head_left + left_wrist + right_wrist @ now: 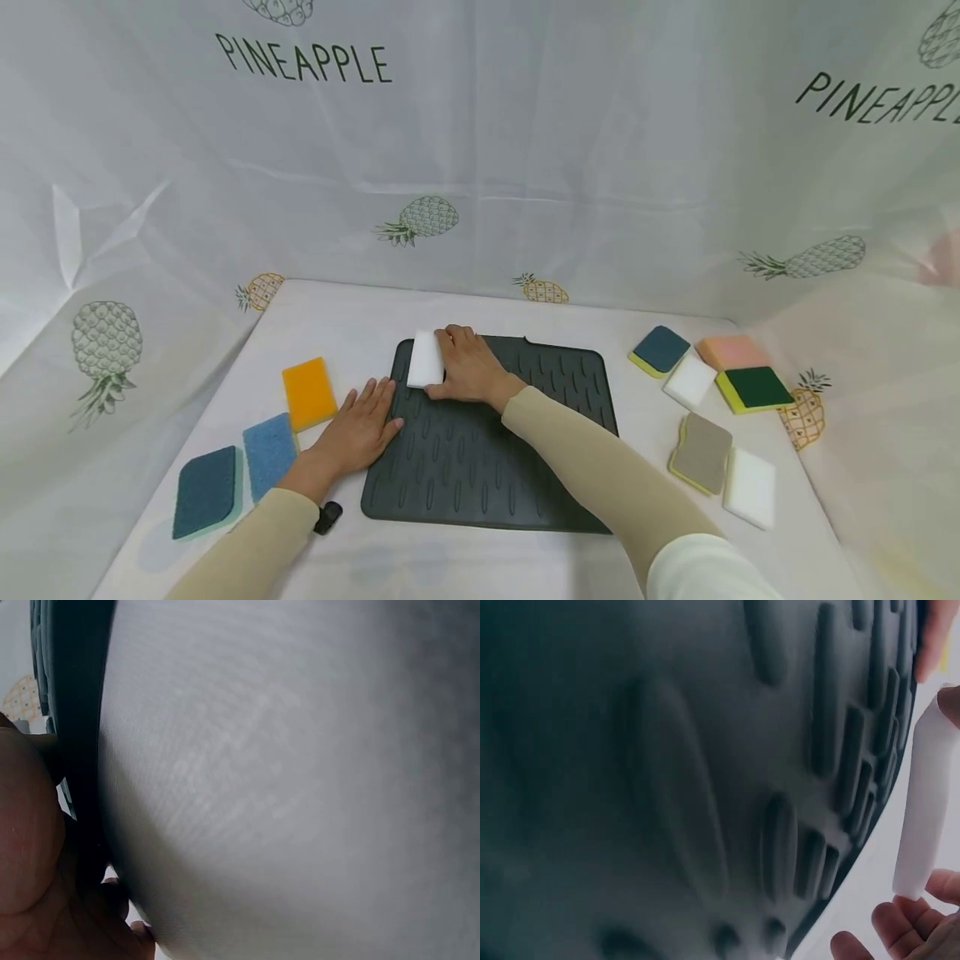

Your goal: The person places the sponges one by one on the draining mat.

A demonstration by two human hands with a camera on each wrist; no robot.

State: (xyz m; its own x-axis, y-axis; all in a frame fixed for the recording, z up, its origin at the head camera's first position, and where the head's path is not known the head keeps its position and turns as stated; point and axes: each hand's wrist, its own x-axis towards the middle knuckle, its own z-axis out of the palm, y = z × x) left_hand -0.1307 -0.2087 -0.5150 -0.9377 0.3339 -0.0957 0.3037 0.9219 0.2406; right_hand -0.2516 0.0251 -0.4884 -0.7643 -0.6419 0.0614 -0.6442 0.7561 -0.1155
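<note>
In the head view, my right hand (468, 367) grips a white sponge (426, 360) by its ends at the far left corner of a dark ridged mat (457, 475). Thumb and fingers pinch the same white sponge (926, 802) at the right edge of the right wrist view. It looks slightly bent there. My left hand (362, 429) lies with fingers extended on the mat's left edge, near an orange sponge (309, 393). Part of the left hand (30, 847) shows in the left wrist view, where a pale surface fills most of the picture.
Left of the mat lie a blue sponge (270, 454) and a teal one (207, 492). To the right are several more sponges, among them navy (660, 348), pink (731, 352), green (757, 388) and grey-brown (701, 452). A pineapple-print curtain (600, 167) hangs behind.
</note>
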